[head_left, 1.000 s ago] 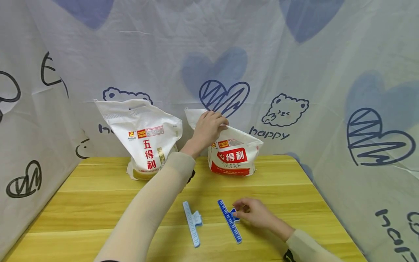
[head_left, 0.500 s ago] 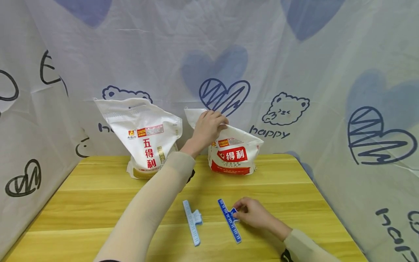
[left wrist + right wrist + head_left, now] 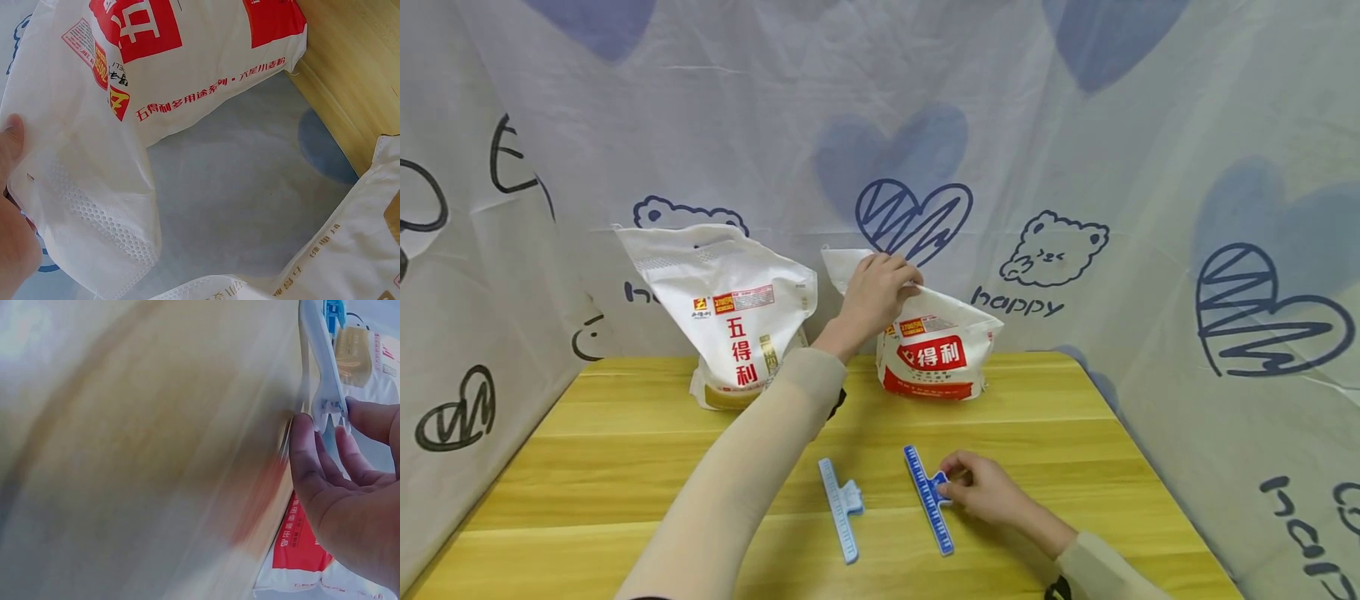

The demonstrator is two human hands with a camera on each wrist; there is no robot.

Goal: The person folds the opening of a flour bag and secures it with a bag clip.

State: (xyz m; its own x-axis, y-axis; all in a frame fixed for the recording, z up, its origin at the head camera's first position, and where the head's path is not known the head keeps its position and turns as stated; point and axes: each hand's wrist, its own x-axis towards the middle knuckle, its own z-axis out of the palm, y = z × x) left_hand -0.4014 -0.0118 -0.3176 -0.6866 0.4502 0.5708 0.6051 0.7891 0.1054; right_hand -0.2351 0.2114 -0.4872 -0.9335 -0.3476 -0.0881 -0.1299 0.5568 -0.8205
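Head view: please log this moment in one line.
left hand: holds red-label bag; right hand: pinches dark clip; light clip: on table

On my feed, left hand [image 3: 877, 292] grips the top of one bag [image 3: 934, 357]; that bag's body sits below and right of those fingers. I see a second bag [image 3: 737, 312] left of them. Right hand [image 3: 988, 492] pinches a held clip [image 3: 928, 500], its bar just left of the fingers; another clip [image 3: 838, 510] lies further left. Both bags stand beyond the right fingers on the table [image 3: 625, 467], curtain [image 3: 1045, 125] behind.
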